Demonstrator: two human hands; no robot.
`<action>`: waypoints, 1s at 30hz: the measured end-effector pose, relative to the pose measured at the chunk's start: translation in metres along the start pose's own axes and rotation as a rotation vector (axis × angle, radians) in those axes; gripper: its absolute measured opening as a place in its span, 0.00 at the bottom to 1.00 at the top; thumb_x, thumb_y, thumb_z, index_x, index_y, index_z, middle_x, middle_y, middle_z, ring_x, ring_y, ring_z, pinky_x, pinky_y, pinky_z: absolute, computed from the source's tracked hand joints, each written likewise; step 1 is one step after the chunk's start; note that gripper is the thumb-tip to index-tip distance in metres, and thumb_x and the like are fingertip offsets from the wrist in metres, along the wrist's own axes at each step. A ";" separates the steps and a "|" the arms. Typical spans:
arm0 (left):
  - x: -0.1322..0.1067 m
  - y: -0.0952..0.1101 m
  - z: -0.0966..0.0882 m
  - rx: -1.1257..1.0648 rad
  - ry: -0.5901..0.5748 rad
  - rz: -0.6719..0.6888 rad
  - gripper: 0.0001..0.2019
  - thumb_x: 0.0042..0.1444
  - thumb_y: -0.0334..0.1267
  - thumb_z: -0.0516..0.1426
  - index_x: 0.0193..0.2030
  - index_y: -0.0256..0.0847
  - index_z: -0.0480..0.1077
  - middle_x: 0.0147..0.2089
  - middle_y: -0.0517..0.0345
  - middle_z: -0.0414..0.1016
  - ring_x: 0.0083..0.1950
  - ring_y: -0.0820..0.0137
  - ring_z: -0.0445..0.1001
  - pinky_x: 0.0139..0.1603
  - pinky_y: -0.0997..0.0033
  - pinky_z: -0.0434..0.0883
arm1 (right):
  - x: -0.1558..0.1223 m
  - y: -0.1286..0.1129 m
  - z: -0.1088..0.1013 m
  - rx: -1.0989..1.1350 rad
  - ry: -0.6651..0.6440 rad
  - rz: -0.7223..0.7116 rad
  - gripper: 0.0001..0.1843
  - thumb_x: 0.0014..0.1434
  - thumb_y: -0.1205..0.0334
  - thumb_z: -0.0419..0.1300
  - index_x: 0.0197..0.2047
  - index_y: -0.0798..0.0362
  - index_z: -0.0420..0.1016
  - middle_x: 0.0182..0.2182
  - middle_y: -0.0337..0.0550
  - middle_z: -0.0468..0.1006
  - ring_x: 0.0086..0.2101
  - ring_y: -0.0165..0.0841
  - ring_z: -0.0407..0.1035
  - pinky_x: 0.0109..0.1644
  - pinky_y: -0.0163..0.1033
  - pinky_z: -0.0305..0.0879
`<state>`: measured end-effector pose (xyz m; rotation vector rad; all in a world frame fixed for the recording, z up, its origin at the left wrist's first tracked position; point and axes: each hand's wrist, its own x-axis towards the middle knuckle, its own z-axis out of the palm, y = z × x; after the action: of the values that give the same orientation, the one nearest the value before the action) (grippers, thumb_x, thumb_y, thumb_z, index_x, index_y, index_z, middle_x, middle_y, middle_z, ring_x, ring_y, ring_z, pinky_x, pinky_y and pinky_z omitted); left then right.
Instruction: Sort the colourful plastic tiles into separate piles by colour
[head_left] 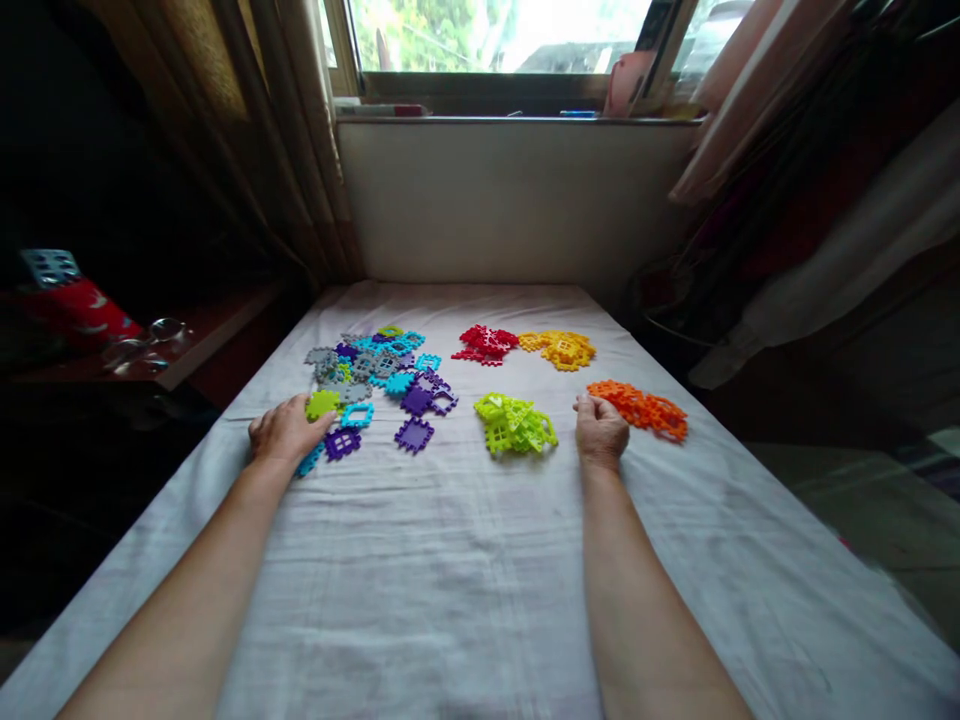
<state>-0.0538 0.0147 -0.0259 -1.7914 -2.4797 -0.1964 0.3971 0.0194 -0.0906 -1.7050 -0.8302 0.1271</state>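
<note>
On a pale sheet (420, 590), the left hand (286, 430) grips a lime square (322, 404) between thumb and fingers.
The right hand (601, 430), fingers curled closed, is beside the orange pile (651, 412), the lime pile (515, 424) between both hands. The lime square is at the near-left edge of a mixed heap (385, 364). Beyond lie the red pile (487, 344) and yellow pile (566, 349), then a window (495, 38).

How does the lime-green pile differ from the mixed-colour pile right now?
The lime-green pile is one colour; the mixed-colour pile includes gray, purple and blue.
The lime-green pile is compact; the mixed-colour pile spreads wider.
The left hand touches a lime-green piece at the mixed-colour pile; neither hand touches the lime-green pile.
Both contain notched pieces.
</note>
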 end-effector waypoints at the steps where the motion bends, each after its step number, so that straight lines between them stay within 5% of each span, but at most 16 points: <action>1: -0.001 0.000 -0.002 0.000 -0.006 -0.005 0.30 0.55 0.59 0.51 0.57 0.40 0.71 0.52 0.37 0.79 0.55 0.45 0.75 0.53 0.48 0.68 | 0.000 -0.001 0.000 -0.004 -0.003 0.004 0.20 0.53 0.46 0.54 0.29 0.53 0.79 0.26 0.49 0.82 0.33 0.42 0.76 0.42 0.43 0.69; 7: -0.019 0.029 -0.019 -0.105 0.062 0.086 0.31 0.59 0.57 0.49 0.63 0.40 0.65 0.57 0.40 0.77 0.57 0.48 0.75 0.55 0.53 0.69 | 0.000 -0.002 -0.001 -0.013 -0.007 -0.014 0.20 0.53 0.46 0.54 0.28 0.52 0.78 0.26 0.49 0.82 0.33 0.41 0.76 0.42 0.43 0.69; 15: -0.065 0.170 -0.015 -0.336 0.041 0.670 0.25 0.60 0.53 0.56 0.60 0.43 0.68 0.55 0.49 0.79 0.54 0.59 0.76 0.59 0.60 0.68 | 0.000 -0.002 -0.001 -0.008 0.006 -0.019 0.19 0.54 0.48 0.54 0.28 0.52 0.78 0.26 0.47 0.82 0.32 0.39 0.76 0.41 0.40 0.68; 19: -0.074 0.212 -0.014 -0.347 0.030 0.795 0.24 0.61 0.51 0.57 0.59 0.42 0.68 0.56 0.49 0.78 0.57 0.59 0.75 0.59 0.59 0.67 | -0.001 -0.003 -0.001 0.005 0.000 -0.013 0.19 0.55 0.47 0.54 0.28 0.52 0.78 0.26 0.47 0.82 0.32 0.39 0.76 0.42 0.40 0.68; 25: -0.071 0.227 -0.009 -0.337 -0.013 0.837 0.21 0.59 0.50 0.59 0.56 0.44 0.71 0.56 0.49 0.78 0.57 0.58 0.75 0.60 0.57 0.67 | -0.002 -0.005 0.000 0.008 -0.005 -0.009 0.18 0.55 0.48 0.54 0.28 0.52 0.78 0.26 0.46 0.82 0.32 0.39 0.75 0.42 0.40 0.68; 30: -0.062 0.199 -0.001 -0.412 0.035 0.814 0.21 0.62 0.50 0.56 0.58 0.44 0.71 0.60 0.51 0.76 0.60 0.61 0.73 0.62 0.60 0.66 | -0.002 -0.004 -0.001 -0.004 -0.007 -0.007 0.19 0.55 0.47 0.54 0.29 0.52 0.78 0.27 0.47 0.82 0.33 0.40 0.76 0.41 0.41 0.68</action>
<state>0.1542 0.0182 -0.0218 -2.7403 -1.5595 -0.6884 0.3944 0.0181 -0.0871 -1.7058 -0.8419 0.1267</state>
